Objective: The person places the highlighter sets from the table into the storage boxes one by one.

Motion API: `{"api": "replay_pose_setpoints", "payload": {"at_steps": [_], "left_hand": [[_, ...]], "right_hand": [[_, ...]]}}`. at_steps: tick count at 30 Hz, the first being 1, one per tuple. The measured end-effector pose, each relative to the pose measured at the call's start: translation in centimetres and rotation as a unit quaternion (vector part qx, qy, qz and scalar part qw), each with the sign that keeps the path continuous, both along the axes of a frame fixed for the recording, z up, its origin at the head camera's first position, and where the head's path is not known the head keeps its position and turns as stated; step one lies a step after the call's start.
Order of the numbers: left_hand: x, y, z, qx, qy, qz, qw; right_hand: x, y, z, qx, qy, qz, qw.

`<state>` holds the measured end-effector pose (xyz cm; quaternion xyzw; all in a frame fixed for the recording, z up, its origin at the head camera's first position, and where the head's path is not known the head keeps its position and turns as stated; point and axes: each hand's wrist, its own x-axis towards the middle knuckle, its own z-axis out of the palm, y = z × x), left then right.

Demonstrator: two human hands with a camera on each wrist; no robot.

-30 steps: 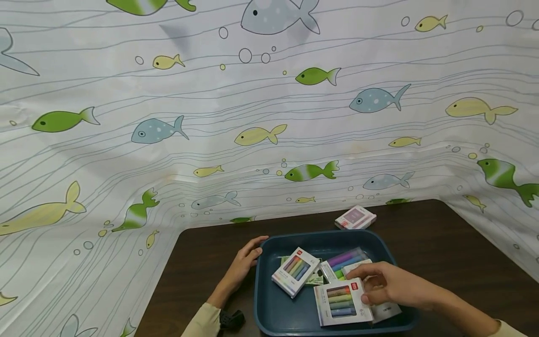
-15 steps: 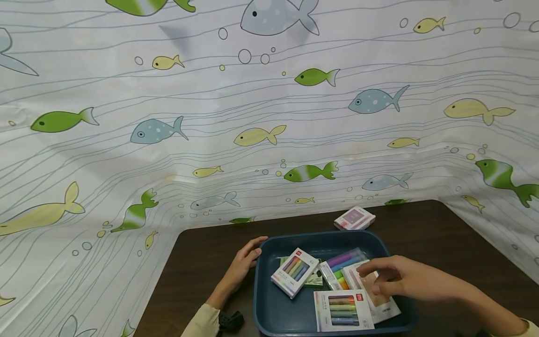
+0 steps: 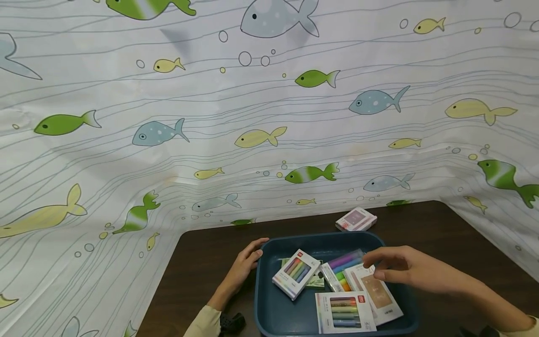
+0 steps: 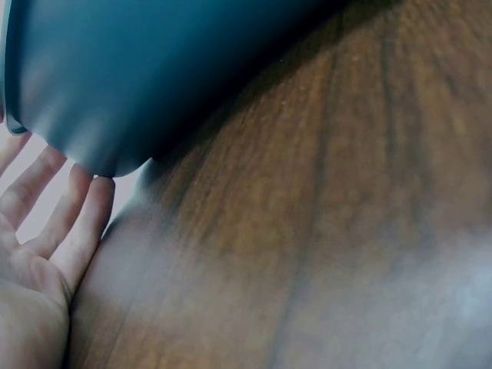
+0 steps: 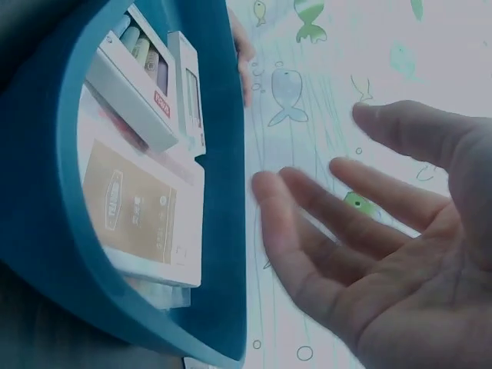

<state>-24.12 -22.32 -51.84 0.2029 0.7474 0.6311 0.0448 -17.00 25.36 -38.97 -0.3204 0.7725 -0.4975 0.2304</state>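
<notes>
My left hand [image 3: 242, 264] rests against the far left corner of a blue plastic tray [image 3: 258, 304], its fingers extended; the left wrist view shows the fingertips touching the tray's outer wall. Above the tray's right side hovers my right hand [image 3: 414, 267], with fingers relaxed and nothing between them. Below it lies a white pack with a brown panel [image 3: 377, 291]. A white windowed box of coloured sticks [image 3: 345, 312], perhaps highlighters, lies flat at the tray's front. A similar box [image 3: 296, 274] lies at the left, over a green-patterned item [image 3: 316, 281]. Between them is a clear pack of coloured pens [image 3: 337, 271].
A small white and pink box [image 3: 356, 219] sits on the dark wooden table [image 3: 202, 262] behind the tray. Fish-patterned white sheeting [image 3: 269, 107] surrounds the table at the back and sides. A black strap [image 3: 232, 323] is near the left wrist.
My right hand has let go of the front windowed box, which now lies flat in the tray. The hand then rose and moved away, uncovering the brown-panelled pack. My left hand stays put.
</notes>
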Motion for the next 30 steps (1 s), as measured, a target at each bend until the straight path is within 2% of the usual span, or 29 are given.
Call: {"api": "replay_pose_setpoints", "payload": {"at_steps": [3, 6, 13, 20, 25, 30], "left_hand": [[-0.1, -0.1, 0.1, 0.004, 0.005, -0.004, 1.0000], [-0.1, -0.2, 0.1, 0.009, 0.014, -0.012, 0.9998], [-0.1, -0.2, 0.0, 0.004, 0.014, -0.021, 0.9997], [0.0, -0.1, -0.1, -0.001, 0.015, -0.022, 0.9996], [0.0, 0.0, 0.0, 0.004, 0.015, -0.020, 0.9997], [0.0, -0.1, 0.0, 0.004, 0.019, -0.027, 0.9995]], "right_hand": [[-0.4, 0.2, 0.3, 0.002, 0.015, -0.016, 0.9998], [-0.8, 0.5, 0.5, 0.005, 0.048, -0.042, 0.9980], [-1.9, 1.8, -0.2, 0.007, 0.123, -0.098, 0.9875], [-2.8, 2.9, -0.8, -0.009, 0.142, -0.125, 0.9820], [-4.2, 3.1, -0.5, -0.001, 0.172, -0.176, 0.9692], [-5.4, 2.9, -0.5, 0.009, 0.177, -0.214, 0.9606]]}}
